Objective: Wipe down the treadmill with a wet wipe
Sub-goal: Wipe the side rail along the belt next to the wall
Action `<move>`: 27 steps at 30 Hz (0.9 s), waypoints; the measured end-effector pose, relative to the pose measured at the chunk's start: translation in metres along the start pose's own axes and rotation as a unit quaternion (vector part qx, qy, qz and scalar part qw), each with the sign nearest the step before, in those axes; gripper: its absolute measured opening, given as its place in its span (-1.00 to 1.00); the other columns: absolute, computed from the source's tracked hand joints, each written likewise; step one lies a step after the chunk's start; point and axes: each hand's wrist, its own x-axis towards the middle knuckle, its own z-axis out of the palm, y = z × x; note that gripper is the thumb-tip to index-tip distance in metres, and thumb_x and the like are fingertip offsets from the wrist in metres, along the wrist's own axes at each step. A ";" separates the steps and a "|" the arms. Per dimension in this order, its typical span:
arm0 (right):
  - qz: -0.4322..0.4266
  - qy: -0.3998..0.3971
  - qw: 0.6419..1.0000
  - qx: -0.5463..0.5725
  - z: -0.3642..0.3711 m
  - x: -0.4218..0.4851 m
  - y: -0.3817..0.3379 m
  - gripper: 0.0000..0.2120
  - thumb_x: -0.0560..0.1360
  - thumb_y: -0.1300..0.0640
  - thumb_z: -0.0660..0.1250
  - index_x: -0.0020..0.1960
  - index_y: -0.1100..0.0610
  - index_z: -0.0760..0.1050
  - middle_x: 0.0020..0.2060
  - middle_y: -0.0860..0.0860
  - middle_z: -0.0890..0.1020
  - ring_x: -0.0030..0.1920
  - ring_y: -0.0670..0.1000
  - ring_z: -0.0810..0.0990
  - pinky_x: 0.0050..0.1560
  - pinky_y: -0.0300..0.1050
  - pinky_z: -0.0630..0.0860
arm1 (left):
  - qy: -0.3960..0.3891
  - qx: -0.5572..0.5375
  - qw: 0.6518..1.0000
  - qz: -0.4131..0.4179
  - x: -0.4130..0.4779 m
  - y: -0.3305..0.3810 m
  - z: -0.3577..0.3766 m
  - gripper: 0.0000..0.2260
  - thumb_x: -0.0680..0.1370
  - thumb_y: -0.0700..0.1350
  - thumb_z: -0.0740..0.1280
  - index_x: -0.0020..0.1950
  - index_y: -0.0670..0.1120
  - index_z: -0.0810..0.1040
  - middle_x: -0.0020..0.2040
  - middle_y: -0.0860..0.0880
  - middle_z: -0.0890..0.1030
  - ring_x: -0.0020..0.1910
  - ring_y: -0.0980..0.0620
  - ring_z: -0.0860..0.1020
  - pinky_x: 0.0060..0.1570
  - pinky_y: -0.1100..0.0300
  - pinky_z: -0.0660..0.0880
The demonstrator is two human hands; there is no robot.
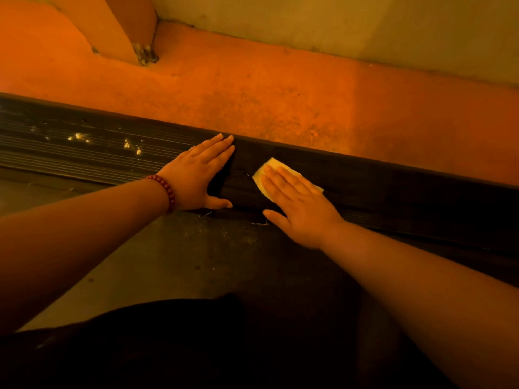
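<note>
Head view, under dim orange light: the right hand (297, 209) lies flat, fingers spread, pressing a folded wet wipe (273, 171) onto the ribbed black side rail (393, 192) of the treadmill; the wipe's edges show beyond the fingertips. The left hand (200, 175), also flat and holding nothing, rests on the same rail just beside it, a red bead bracelet (165, 190) at the wrist. Pale crumbs (80, 136) dot the rail farther left. The grey belt (174, 262) lies nearer the person.

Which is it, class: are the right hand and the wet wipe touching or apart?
Touching. The head view shows the right hand pressed flat on the wet wipe, its fingers covering most of it on the treadmill's side rail.
</note>
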 end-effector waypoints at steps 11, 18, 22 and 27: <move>-0.027 -0.029 0.999 -0.011 -0.006 0.015 -0.016 -0.31 0.41 -0.35 -0.40 0.45 -0.07 -0.41 0.45 -0.12 -0.35 0.46 -0.10 -0.38 0.43 -0.10 -0.36 | -0.009 -0.007 1.000 0.005 -0.002 -0.006 -0.001 -0.02 0.41 0.37 0.26 0.56 -0.05 -0.20 0.56 0.04 -0.24 0.53 0.06 -0.23 0.47 0.00 -0.06; 0.003 -0.044 0.999 -0.016 0.008 -0.037 -0.001 -0.27 0.43 -0.39 -0.45 0.50 -0.05 -0.37 0.49 -0.09 -0.31 0.49 -0.07 -0.37 0.42 -0.11 -0.37 | -0.014 -0.013 1.000 -0.006 -0.002 -0.005 0.004 -0.04 0.41 0.36 0.25 0.55 -0.05 -0.22 0.56 0.02 -0.24 0.53 0.01 -0.22 0.51 -0.03 -0.06; 0.092 0.026 0.995 0.035 0.003 -0.011 -0.019 -0.27 0.49 -0.35 -0.35 0.53 0.02 -0.29 0.53 -0.05 -0.25 0.50 -0.07 -0.34 0.43 -0.14 -0.38 | -0.021 -0.005 1.000 -0.011 -0.002 -0.002 0.002 -0.03 0.41 0.36 0.25 0.55 -0.05 -0.23 0.55 0.03 -0.26 0.53 0.02 -0.24 0.51 -0.03 -0.06; 0.190 0.064 0.974 0.107 0.006 0.019 -0.065 -0.35 0.63 -0.21 -0.13 0.56 0.07 -0.28 0.55 0.02 -0.25 0.53 0.00 -0.32 0.43 -0.10 -0.39 | -0.013 -0.005 1.000 -0.004 -0.002 -0.003 0.002 -0.03 0.38 0.40 0.21 0.55 -0.04 -0.21 0.56 0.03 -0.24 0.53 0.03 -0.21 0.51 -0.05 -0.03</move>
